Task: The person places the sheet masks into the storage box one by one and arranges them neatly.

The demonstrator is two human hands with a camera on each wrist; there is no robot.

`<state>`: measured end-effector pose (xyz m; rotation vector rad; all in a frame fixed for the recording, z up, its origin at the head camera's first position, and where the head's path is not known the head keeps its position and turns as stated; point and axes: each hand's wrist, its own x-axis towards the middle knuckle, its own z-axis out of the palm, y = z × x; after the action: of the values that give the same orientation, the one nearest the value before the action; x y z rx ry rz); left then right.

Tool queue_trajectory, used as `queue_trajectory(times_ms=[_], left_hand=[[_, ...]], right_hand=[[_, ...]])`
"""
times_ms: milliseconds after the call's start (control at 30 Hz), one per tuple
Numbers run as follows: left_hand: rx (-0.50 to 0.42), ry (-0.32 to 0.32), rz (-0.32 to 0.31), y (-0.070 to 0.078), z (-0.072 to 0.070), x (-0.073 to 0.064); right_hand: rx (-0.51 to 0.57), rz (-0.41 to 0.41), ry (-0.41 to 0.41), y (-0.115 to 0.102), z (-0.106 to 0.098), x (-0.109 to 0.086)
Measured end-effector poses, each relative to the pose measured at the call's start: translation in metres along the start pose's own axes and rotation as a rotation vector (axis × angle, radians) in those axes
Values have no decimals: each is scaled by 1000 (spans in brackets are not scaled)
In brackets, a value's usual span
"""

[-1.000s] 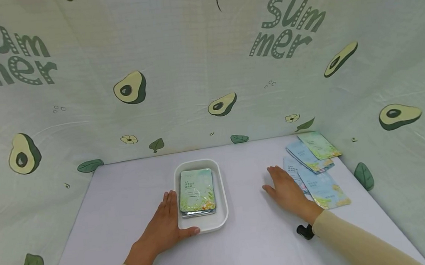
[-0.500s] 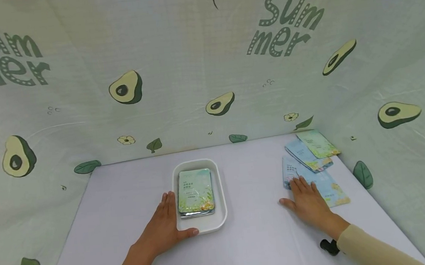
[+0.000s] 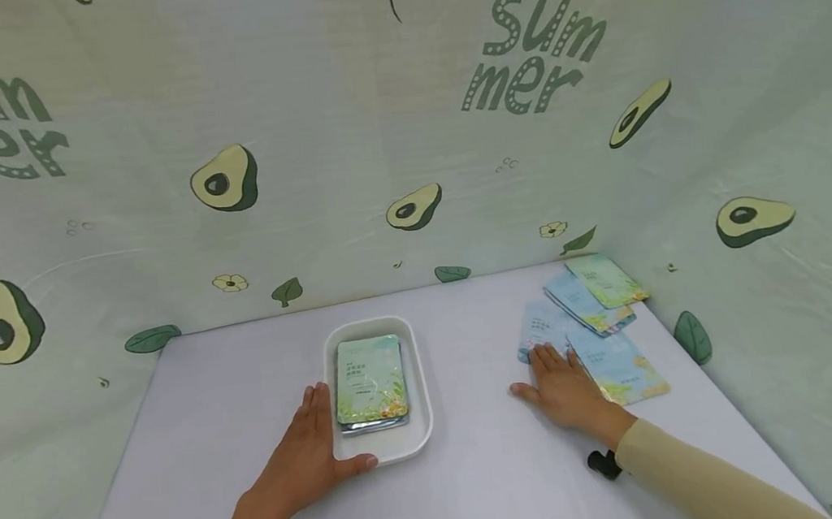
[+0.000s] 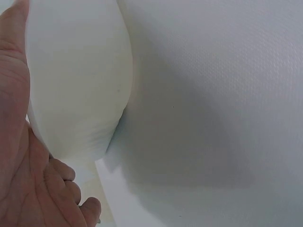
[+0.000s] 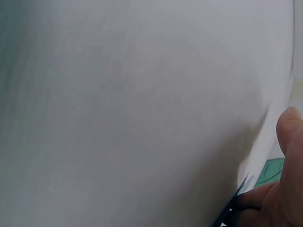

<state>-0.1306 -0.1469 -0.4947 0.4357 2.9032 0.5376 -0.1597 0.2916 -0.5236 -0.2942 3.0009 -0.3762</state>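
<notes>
In the head view, a white tray [image 3: 396, 447] stands on the white surface [image 3: 477, 475], with a small stack of packets [image 3: 370, 379] lying inside it, a green one on top and a silvery edge showing at the near end. The left hand [image 3: 303, 456] lies against the tray's left side, its fingers straight and together along the rim, the thumb spread away round the near left corner. Well to the right of the tray, the right hand [image 3: 569, 394] has its fingers extended close together over the near edge of a blue packet [image 3: 541, 327], the thumb held apart; whether it pinches the packet I cannot tell. Farther right of the tray, another blue packet [image 3: 628, 363] lies beside that hand, and beyond it some blue packets [image 3: 580, 299] sit partly under a green packet [image 3: 607, 281]. Behind the tray hangs a pale cloth [image 3: 341, 241] printed with avocados, leaves and "summer". In the left wrist view, the tray's outer wall fills the upper left, and the left hand touches it from that side. In the right wrist view, bent fingers sit beside a thin dark blue edge, the thumb above them; the tray is out of this picture.
</notes>
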Motion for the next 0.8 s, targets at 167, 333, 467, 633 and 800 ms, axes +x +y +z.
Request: queue_trajectory(times_ms=[167, 333, 467, 633, 800], left_hand=[[12, 18, 16, -1, -2, -1], [37, 23, 17, -4, -2, -4], [57, 42, 29, -8, -1, -6], [53, 54, 53, -5, 0, -2], [42, 47, 55, -2, 2, 2]], right_hand=[[-21, -108, -40, -20, 6, -1], [-39, -198, -87, -43, 14, -7], [-44, -228, -84, -55, 19, -9], [7, -193, 19, -39, 0, 12], [-7, -76, 39, 1, -23, 51]])
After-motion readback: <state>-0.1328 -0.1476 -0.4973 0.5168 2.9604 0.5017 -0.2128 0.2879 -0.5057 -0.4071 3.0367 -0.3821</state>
